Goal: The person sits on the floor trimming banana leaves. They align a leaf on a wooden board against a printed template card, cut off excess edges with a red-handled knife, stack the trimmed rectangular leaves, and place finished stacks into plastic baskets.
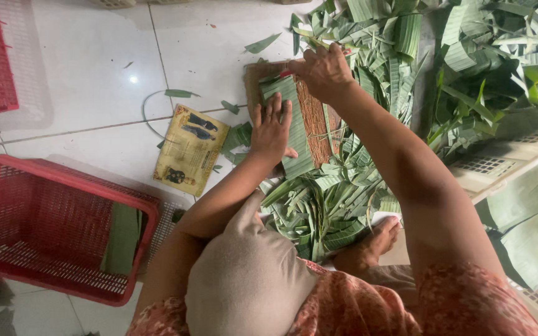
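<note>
The red basket (45, 230) nearest held a few folded leaf pieces. Farther out, the left hand (270, 127) pressed flat, fingers spread, on a banana leaf strip (294, 124) on a wooden board (316, 127). The right hand (324, 71) was closed around a red-handled blade (286, 73); a slip could have nicked those fingers.

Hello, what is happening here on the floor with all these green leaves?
A person sits on the tiled floor and works on a banana leaf piece laid over a brown board. The left hand presses the leaf flat, and the right hand holds a small red-handled tool at its far edge. Leaf scraps lie around, with a red basket nearby.
</note>
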